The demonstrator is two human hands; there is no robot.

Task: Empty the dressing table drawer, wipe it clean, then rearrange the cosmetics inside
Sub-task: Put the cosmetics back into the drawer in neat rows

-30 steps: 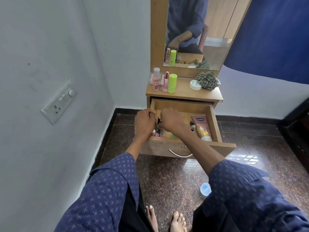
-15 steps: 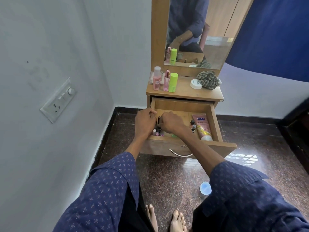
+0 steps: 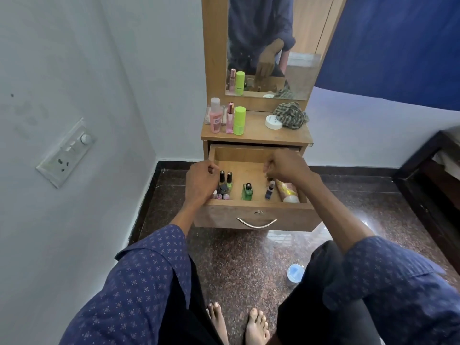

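Note:
The wooden drawer [image 3: 258, 216] of the dressing table is pulled out. Inside at the left stands a cluster of nail polish bottles [image 3: 225, 184]. A green bottle [image 3: 247, 192] stands mid-drawer, a small dark bottle [image 3: 269, 191] lies right of it, and a pink tube [image 3: 286, 191] lies along the right wall. My left hand [image 3: 200, 181] is at the drawer's left wall with its fingers curled over it. My right hand [image 3: 286, 169] hovers over the right half, fingers curled down just above the small dark bottle; its fingertips are blurred.
On the table top [image 3: 256, 134] stand a pink bottle [image 3: 215, 119], a slim pink bottle [image 3: 230, 118] and a green container [image 3: 239, 120], with a white jar [image 3: 273, 122] and a checked cloth [image 3: 291, 115] at the right. A blue cap [image 3: 295, 272] lies on the floor. The wall is close on the left.
My right hand has moved from the nail polish cluster at the left across to the right half of the drawer. The left hand has stayed at the left wall.

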